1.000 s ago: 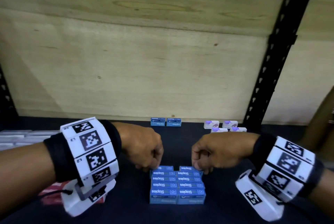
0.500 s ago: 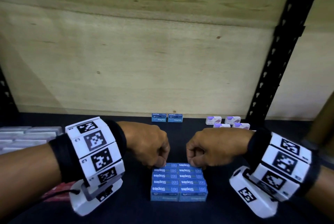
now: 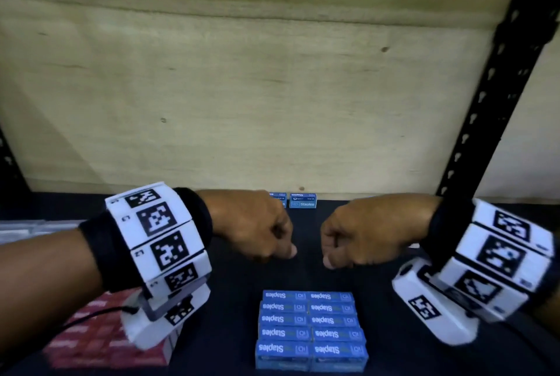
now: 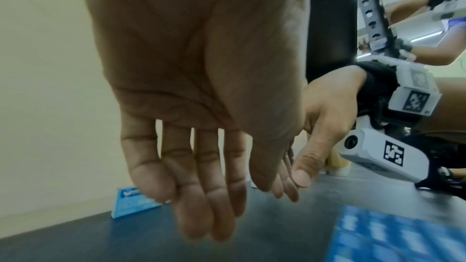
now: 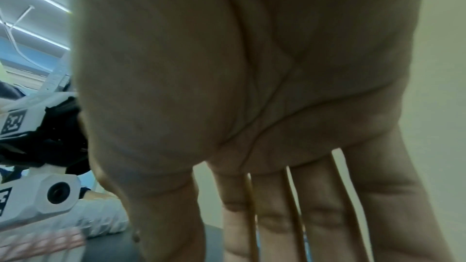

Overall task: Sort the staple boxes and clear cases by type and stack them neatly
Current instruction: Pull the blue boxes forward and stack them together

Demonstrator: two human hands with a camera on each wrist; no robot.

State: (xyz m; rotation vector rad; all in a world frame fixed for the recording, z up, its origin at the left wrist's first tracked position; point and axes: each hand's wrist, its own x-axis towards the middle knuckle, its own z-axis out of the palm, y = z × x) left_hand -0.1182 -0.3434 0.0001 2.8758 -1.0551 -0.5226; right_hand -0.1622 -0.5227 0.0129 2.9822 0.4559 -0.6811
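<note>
Ten blue "Staples" boxes (image 3: pixel 311 328) sit stacked in two columns. Just beyond them hover the left hand (image 3: pixel 254 228) and right hand (image 3: pixel 360 236), knuckles up; wrist views reveal relaxed, empty fingers (image 4: pixel 201 186). Beyond the stack, two more boxes (image 3: pixel 302 200) stand.
</note>
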